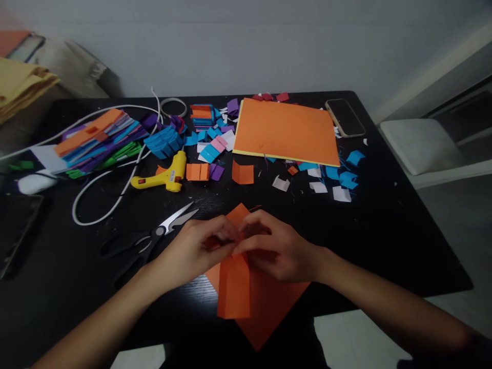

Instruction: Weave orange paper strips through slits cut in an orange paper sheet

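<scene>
My left hand (203, 245) and my right hand (271, 245) meet near the front of the table. Both pinch the far end of a folded orange paper strip (233, 292), whose creased near end points toward me. Fingers cover the part being held. Beneath the strip, a larger orange sheet (269, 307) lies flat, turned cornerwise. Black-handled scissors (159, 231) rest partly open on the table, left of my left hand and partly behind my forearm. A small creased orange piece (243, 172) lies beyond my hands.
A yellow glue gun (165, 177) with a white cable (82, 195) lies at left, near stacked coloured paper strips (102, 138). Orange sheets (288, 130) lie at the back, with a phone (345, 118) beside them. Paper scraps (348, 179) are scattered around. The black table's (403, 246) right edge slants toward me.
</scene>
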Demonstrator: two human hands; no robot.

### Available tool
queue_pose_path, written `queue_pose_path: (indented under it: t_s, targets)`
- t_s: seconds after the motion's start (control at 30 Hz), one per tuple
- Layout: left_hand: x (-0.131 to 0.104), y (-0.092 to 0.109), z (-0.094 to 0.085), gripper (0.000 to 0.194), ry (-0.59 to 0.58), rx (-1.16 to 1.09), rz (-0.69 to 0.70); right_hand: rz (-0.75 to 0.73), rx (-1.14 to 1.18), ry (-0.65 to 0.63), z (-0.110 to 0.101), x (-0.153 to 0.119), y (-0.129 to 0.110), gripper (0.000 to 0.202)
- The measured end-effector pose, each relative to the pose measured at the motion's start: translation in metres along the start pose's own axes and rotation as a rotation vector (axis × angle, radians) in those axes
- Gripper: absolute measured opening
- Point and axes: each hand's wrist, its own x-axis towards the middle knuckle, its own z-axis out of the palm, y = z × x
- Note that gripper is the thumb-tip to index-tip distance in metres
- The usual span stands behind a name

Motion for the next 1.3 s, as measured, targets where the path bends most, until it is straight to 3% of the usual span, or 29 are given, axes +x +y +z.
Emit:
queue_pose_path:
  t_s: [0.2,0.57,1.03,1.3]
  targets:
    - [-0.0009,0.0034,-0.0028,0.005,-0.034,-0.009,-0.052,0.002,-0.055,0.025,-0.0015,-0.0008,0.0,0.027]
    - [0.0013,0.0066,-0.0051,0.009,-0.068,-0.002,-0.002,-0.023,-0.055,0.092,0.0016,-0.0023,0.0002,0.023]
    - [-0.0011,0.0022,-0.002,0.004,-0.075,-0.127,-0.129,0.011,0.015,-0.004,-0.0015,0.0004,-0.0033,0.026]
    - [0.0006,0.0073,-0.0059,0.007,-0.097,-0.247,-0.148,0.051,0.019,0.044,-0.0023,0.0017,-0.0038,0.028]
